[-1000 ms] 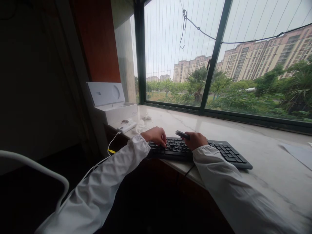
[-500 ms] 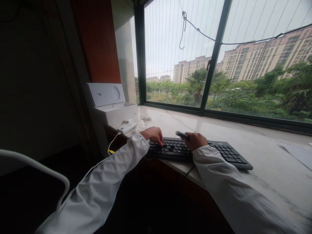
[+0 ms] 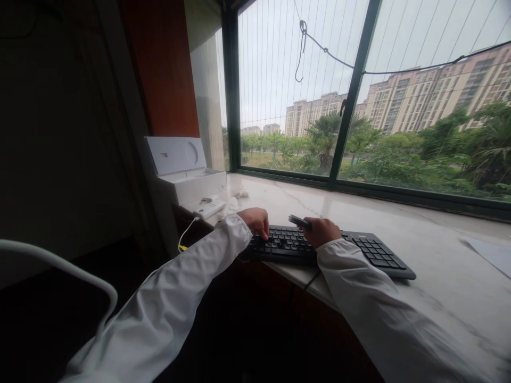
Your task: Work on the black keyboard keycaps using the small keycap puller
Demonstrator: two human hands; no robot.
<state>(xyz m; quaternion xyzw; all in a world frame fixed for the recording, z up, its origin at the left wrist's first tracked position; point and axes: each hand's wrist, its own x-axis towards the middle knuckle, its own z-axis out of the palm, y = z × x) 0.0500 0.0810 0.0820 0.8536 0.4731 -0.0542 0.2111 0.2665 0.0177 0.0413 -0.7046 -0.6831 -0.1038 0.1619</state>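
A black keyboard (image 3: 379, 252) lies on the pale marble sill, near its front edge. Over the keyboard's left part is my left hand (image 3: 256, 221), its fingers bent down and close together at the keys; anything between the fingertips is too small to make out. My right hand (image 3: 324, 231) is closed around a dark, narrow tool (image 3: 299, 221), whose tip points left above the upper key rows. That hand rests over the keyboard, left of the number keys. Some keys on the left and middle part look uneven or are missing their caps.
An open white box (image 3: 199, 183) stands at the sill's left end. In front of it lies a white device (image 3: 209, 209) with a cable, beside crumpled white material (image 3: 232, 205). Paper (image 3: 489, 255) lies at the right. A window frame (image 3: 333, 181) runs behind.
My left hand has shifted slightly right over the keys. My right hand keeps its hold on the dark tool, nearly unmoved. The whole view has shifted a little.
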